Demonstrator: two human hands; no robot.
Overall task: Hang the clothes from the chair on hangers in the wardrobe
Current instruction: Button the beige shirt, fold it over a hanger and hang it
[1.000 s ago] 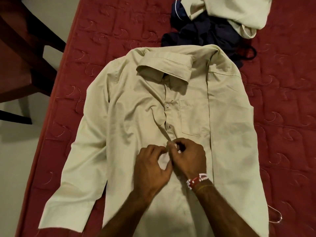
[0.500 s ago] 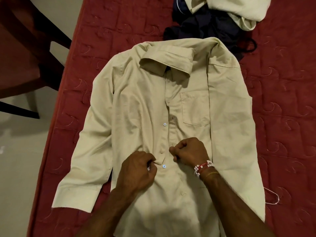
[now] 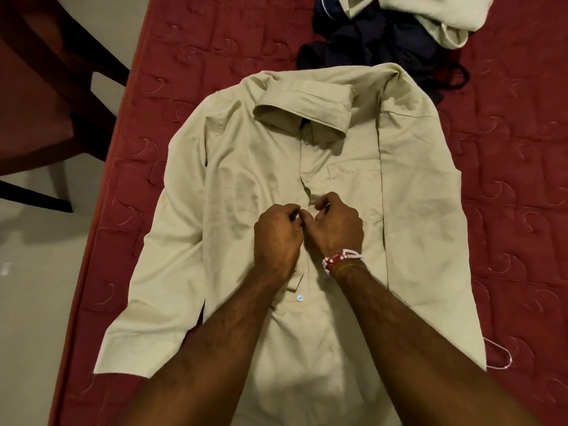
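Red quilted bedspread [image 3: 215, 41], pale floor [image 3: 30, 302]

Both hands have moved up the shirt [image 3: 246, 186] front vs 0.5 s ago. L hand [image 3: 278, 238] and R hand [image 3: 335, 226], then apart, now meet knuckle to knuckle, pinching the front strip level w/ the pocket [image 3: 353, 179] bottom. The white button [image 3: 299, 298] they flanked now sits below the L wrist.

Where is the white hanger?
In the head view, the hanger pokes out at the lower right, past the shirt's right edge, on the red bedspread.
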